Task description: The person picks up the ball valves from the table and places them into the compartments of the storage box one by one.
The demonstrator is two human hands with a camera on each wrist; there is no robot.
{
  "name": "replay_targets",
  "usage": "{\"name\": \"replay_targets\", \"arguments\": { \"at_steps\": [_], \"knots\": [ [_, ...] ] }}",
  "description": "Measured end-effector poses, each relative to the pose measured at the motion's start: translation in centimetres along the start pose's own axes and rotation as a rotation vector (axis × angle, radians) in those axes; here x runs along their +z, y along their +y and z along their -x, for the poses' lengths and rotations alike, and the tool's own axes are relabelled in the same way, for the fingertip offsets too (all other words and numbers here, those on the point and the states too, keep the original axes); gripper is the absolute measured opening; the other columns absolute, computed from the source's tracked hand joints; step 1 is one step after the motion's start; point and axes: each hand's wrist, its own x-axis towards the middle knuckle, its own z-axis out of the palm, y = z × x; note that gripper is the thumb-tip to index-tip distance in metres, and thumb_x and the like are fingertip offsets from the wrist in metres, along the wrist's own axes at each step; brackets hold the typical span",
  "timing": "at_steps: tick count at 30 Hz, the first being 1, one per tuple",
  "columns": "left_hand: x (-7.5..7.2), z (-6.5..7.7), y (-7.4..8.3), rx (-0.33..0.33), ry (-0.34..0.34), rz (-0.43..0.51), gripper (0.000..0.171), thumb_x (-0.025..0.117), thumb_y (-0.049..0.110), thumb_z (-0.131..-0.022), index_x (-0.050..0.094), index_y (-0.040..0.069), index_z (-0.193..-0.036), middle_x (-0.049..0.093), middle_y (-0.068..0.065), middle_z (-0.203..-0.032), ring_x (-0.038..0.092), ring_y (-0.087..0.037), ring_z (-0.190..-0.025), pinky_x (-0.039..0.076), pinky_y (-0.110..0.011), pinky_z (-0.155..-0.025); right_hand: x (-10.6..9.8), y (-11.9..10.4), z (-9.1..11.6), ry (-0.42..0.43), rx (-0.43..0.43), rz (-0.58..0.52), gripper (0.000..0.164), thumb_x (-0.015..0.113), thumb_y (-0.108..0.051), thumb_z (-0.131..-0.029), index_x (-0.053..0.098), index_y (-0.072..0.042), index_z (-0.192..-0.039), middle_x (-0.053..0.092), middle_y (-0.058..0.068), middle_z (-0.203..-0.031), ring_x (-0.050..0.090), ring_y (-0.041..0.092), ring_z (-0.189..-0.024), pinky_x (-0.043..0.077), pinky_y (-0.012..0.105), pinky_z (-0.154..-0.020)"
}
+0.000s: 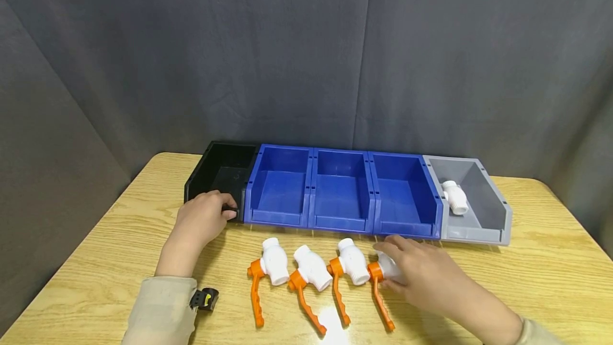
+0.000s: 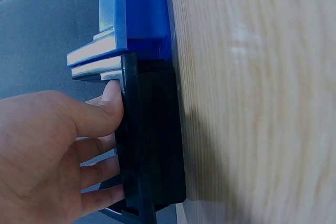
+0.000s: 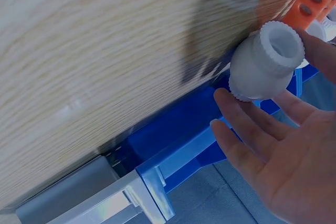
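My left hand [image 1: 203, 220] grips the front rim of the black bin [image 1: 229, 181]. In the left wrist view the thumb presses the rim near its corner, with the other fingers on the inner side. Lower right, my right hand [image 1: 426, 276] holds the rightmost white ball valve [image 1: 387, 266] by its body, thumb on one side and fingers on the other. This valve's orange lever handle [image 1: 381, 305] points toward me; the hand covers part of the body. Three similar valves lie in a row to its left: one [image 1: 275, 262], another [image 1: 313, 269] and a third [image 1: 354, 264].
Three blue bins [image 1: 281, 218] join the black bin to a grey bin [image 1: 486, 196] in one row. A white valve body [image 1: 455, 197] lies inside the grey bin. Behind the wooden table [image 1: 96, 260] hangs a dark grey curtain [image 1: 287, 57]. A small black device [image 1: 205, 298] shows beside my left sleeve.
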Motion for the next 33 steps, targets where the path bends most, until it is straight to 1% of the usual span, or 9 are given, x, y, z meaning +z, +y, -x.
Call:
{"name": "replay_targets", "arguments": {
  "at_steps": [2, 5, 7, 9, 13, 17, 25, 29, 33],
  "knots": [
    [0.08, -0.01, -0.04, 0.001, 0.004, 0.001, 0.011, 0.073, 0.016, -0.090, 0.075, 0.010, -0.100, 0.067, -0.010, -0.095, 0.063, -0.035, -0.093, 0.051, -0.053, -0.080, 0.06, -0.09, -0.01, -0.021, 0.006, -0.001, 0.062, 0.086, -0.038, -0.074, 0.064, -0.012, -0.126, 0.063, 0.007, -0.117, 0.067, 0.027, -0.092, 0.056, 0.046, -0.072],
    [0.13, -0.02, -0.03, 0.001, 0.010, 0.000, 0.011, 0.073, 0.016, -0.090, 0.075, 0.010, -0.100, 0.067, -0.010, -0.094, 0.063, -0.035, -0.093, 0.051, -0.052, -0.080, 0.16, -0.20, -0.03, -0.054, 0.010, -0.008, 0.067, 0.087, -0.035, -0.072, 0.062, -0.010, -0.128, 0.062, 0.009, -0.119, 0.066, 0.029, -0.096, 0.056, 0.048, -0.076],
    [0.20, -0.07, -0.08, -0.001, 0.013, 0.000, 0.011, 0.073, 0.016, -0.091, 0.075, 0.010, -0.100, 0.067, -0.010, -0.094, 0.063, -0.035, -0.094, 0.051, -0.052, -0.080, 0.23, -0.22, -0.03, -0.060, -0.001, -0.016, 0.067, 0.087, -0.032, -0.071, 0.062, -0.009, -0.129, 0.061, 0.011, -0.120, 0.066, 0.030, -0.097, 0.056, 0.049, -0.078],
    [0.21, -0.08, -0.07, -0.002, 0.014, 0.001, 0.011, 0.073, 0.016, -0.090, 0.075, 0.009, -0.099, 0.067, -0.010, -0.094, 0.063, -0.035, -0.094, 0.051, -0.053, -0.080, 0.30, -0.22, -0.03, -0.055, -0.011, -0.020, 0.067, 0.087, -0.030, -0.071, 0.062, -0.008, -0.129, 0.060, 0.011, -0.120, 0.065, 0.030, -0.099, 0.055, 0.049, -0.080],
    [0.20, -0.07, -0.08, -0.003, 0.013, 0.002, 0.011, 0.073, 0.015, -0.090, 0.075, 0.009, -0.099, 0.067, -0.010, -0.094, 0.063, -0.035, -0.093, 0.051, -0.053, -0.080, 0.38, -0.11, -0.08, -0.044, -0.029, -0.030, 0.066, 0.087, -0.029, -0.071, 0.062, -0.007, -0.128, 0.061, 0.010, -0.118, 0.065, 0.027, -0.096, 0.056, 0.048, -0.078],
    [0.22, -0.06, -0.18, -0.001, 0.013, 0.003, 0.011, 0.073, 0.016, -0.090, 0.075, 0.010, -0.099, 0.066, -0.009, -0.093, 0.063, -0.035, -0.093, 0.051, -0.053, -0.079, 0.41, 0.05, -0.21, -0.039, -0.048, -0.040, 0.069, 0.090, -0.029, -0.068, 0.063, -0.007, -0.127, 0.060, 0.008, -0.115, 0.064, 0.024, -0.091, 0.056, 0.045, -0.075],
    [0.17, -0.05, -0.13, -0.001, 0.006, -0.001, 0.010, 0.073, 0.016, -0.091, 0.075, 0.010, -0.099, 0.066, -0.009, -0.092, 0.063, -0.035, -0.092, 0.051, -0.053, -0.079, 0.37, 0.43, -0.24, -0.035, -0.054, -0.053, 0.072, 0.092, -0.035, -0.063, 0.064, -0.008, -0.124, 0.060, 0.003, -0.110, 0.061, 0.018, -0.087, 0.054, 0.039, -0.071],
    [0.19, -0.03, -0.12, -0.001, 0.010, 0.000, 0.010, 0.073, 0.016, -0.090, 0.075, 0.010, -0.098, 0.067, -0.008, -0.092, 0.063, -0.035, -0.092, 0.052, -0.052, -0.079, 0.21, 0.57, -0.21, -0.038, -0.059, -0.056, 0.074, 0.092, -0.037, -0.062, 0.064, -0.007, -0.123, 0.061, 0.004, -0.111, 0.061, 0.019, -0.089, 0.054, 0.040, -0.073],
    [0.27, -0.07, -0.17, -0.004, 0.015, 0.001, 0.011, 0.073, 0.016, -0.090, 0.075, 0.010, -0.099, 0.067, -0.009, -0.093, 0.063, -0.035, -0.093, 0.051, -0.052, -0.080, 0.17, 0.74, -0.13, -0.024, -0.063, -0.048, 0.076, 0.092, -0.039, -0.061, 0.064, -0.005, -0.124, 0.062, 0.006, -0.112, 0.062, 0.022, -0.093, 0.054, 0.043, -0.079]
  ]
}}
